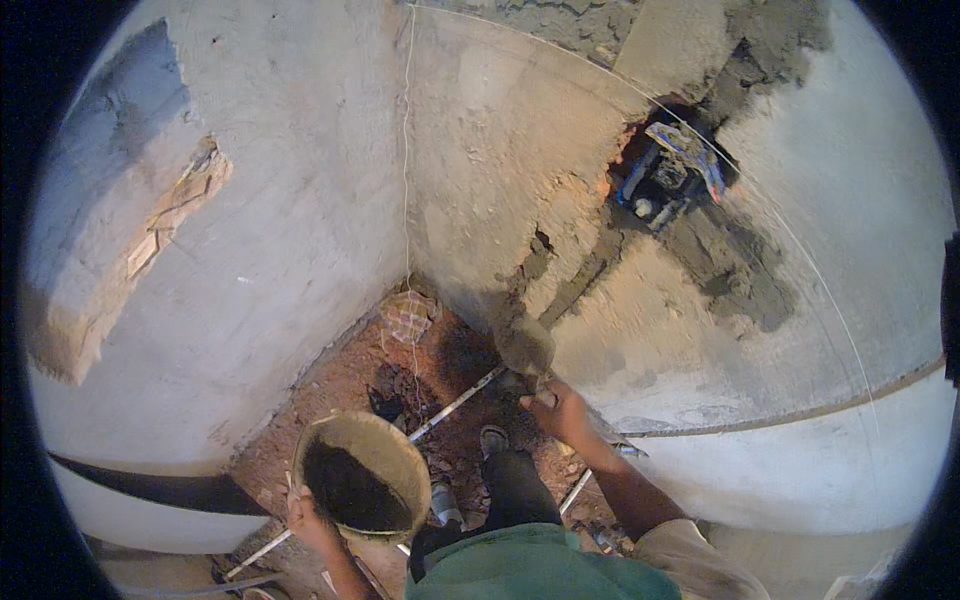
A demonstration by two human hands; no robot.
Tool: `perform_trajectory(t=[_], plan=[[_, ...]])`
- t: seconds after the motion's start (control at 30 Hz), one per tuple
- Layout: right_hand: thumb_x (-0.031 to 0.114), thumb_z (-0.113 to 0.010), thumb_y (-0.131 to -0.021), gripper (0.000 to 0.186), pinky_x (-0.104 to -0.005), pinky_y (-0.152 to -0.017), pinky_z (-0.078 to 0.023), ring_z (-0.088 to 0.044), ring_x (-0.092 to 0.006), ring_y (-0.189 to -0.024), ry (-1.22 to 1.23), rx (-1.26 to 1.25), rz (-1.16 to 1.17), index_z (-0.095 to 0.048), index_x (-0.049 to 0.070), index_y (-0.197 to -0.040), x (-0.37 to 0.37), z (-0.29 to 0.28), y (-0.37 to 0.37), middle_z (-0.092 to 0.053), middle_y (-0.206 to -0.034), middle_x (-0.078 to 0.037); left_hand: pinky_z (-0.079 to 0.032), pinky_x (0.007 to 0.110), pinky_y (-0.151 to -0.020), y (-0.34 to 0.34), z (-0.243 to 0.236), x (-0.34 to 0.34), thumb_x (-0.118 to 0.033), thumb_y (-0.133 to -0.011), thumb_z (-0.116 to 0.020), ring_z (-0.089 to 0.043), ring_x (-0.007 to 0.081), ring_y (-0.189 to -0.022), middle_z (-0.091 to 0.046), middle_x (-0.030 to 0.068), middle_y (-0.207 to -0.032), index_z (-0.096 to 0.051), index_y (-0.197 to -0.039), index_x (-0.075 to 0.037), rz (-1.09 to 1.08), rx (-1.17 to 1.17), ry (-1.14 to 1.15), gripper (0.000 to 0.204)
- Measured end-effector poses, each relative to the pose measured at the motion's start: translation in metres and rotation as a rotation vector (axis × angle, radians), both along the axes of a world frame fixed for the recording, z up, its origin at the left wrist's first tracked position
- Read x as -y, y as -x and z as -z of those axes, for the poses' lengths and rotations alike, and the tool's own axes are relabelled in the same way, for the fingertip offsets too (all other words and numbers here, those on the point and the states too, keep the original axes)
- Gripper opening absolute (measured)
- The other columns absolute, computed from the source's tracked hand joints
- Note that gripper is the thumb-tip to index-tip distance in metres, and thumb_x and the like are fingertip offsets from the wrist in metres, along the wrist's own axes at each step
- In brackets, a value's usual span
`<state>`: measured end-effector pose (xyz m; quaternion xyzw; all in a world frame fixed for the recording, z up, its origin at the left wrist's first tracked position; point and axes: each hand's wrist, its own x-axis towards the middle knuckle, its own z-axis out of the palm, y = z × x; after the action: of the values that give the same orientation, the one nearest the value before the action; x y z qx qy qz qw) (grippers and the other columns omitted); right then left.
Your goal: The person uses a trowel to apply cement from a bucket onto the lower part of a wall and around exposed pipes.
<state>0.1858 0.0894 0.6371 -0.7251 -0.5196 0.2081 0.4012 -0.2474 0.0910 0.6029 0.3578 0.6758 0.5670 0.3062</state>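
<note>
My left hand (pixel 312 522) grips the rim of a round, worn bucket (pixel 390 448) at its left side. Dark wet mortar (pixel 350 492) lies inside, heaped toward the left. In my right hand (pixel 562 412) is the handle of a trowel, its mortar-smeared blade (pixel 527 345) held close to the lower part of the right wall (pixel 600 330). Whether the blade touches the wall, I cannot tell. Above it, streaks of fresh mortar (pixel 590 275) run up the wall toward a broken hole with a dark box (pixel 668 180) set in it, edged in blue.
A thin string (pixel 407 150) hangs at the wall corner, and another line (pixel 800 235) crosses the right wall. Reddish rubble (pixel 335 385) covers the floor, with a checked cloth (pixel 408 317) in the corner. A pale pole (pixel 460 402) lies near my feet. The left wall has a chipped patch (pixel 165 225).
</note>
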Motion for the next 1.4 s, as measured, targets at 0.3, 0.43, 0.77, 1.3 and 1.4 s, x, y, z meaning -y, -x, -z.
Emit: perform_trajectory(t=[0.3, 0.43, 0.77, 1.3, 1.4], plan=[[0.030, -0.067, -0.082, 0.030, -0.0322, -0.046, -0.045, -0.057, -0.0170, -0.051, 0.448, -0.541, 0.233, -0.059, 0.002, -0.077, -0.094, -0.006, -0.071, -0.058, -0.060, -0.008, -0.042, 0.033, -0.066, -0.055, -0.023, -0.011, -0.018, -0.085, -0.056, -0.050, 0.0216, -0.069, -0.058, 0.0089, -0.078, -0.059, -0.082, 0.008, -0.095, -0.158, 0.090, 0.026], [0.032, -0.065, -0.084, 0.029, -0.0333, -0.043, -0.047, -0.056, -0.0189, -0.049, 0.454, -1.003, 0.231, -0.057, 0.004, -0.083, -0.109, -0.031, -0.088, -0.057, -0.062, -0.007, -0.038, 0.030, -0.061, -0.046, 0.006, -0.016, -0.015, -0.084, -0.059, -0.044, 0.0144, -0.065, -0.052, 0.0025, -0.072, -0.055, -0.076, 0.002, -0.035, 0.044, 0.059, 0.019], [0.034, -0.059, -0.087, 0.033, -0.0350, -0.044, -0.048, -0.056, -0.0198, -0.053, 0.289, -1.244, 0.288, -0.055, 0.002, -0.091, -0.090, -0.042, -0.080, -0.058, -0.069, -0.010, -0.027, 0.027, -0.053, -0.091, -0.024, -0.050, -0.015, -0.085, -0.057, -0.033, 0.0097, -0.058, -0.040, -0.0028, -0.063, -0.041, -0.062, -0.009, 0.119, -0.060, 0.062, 0.028], [0.034, -0.063, -0.085, 0.033, -0.0329, -0.043, -0.048, -0.055, -0.0189, -0.048, 0.237, -0.960, 0.371, -0.057, 0.003, -0.095, -0.037, -0.036, -0.042, -0.057, -0.067, -0.008, -0.025, 0.028, -0.054, -0.055, -0.015, -0.022, -0.001, -0.079, -0.058, -0.031, 0.0093, -0.056, -0.036, -0.0007, -0.060, -0.028, -0.053, -0.006, 0.085, -0.096, -0.056, 0.040], [0.033, -0.063, -0.085, 0.031, -0.0338, -0.043, -0.048, -0.055, -0.0196, -0.047, 0.377, -0.938, 0.338, -0.056, 0.004, -0.091, -0.032, -0.035, -0.041, -0.056, -0.065, -0.008, -0.026, 0.028, -0.054, -0.052, -0.020, -0.020, -0.002, -0.079, -0.058, -0.032, 0.0094, -0.057, -0.036, -0.0006, -0.058, -0.028, -0.052, -0.007, 0.047, -0.095, 0.137, 0.040]])
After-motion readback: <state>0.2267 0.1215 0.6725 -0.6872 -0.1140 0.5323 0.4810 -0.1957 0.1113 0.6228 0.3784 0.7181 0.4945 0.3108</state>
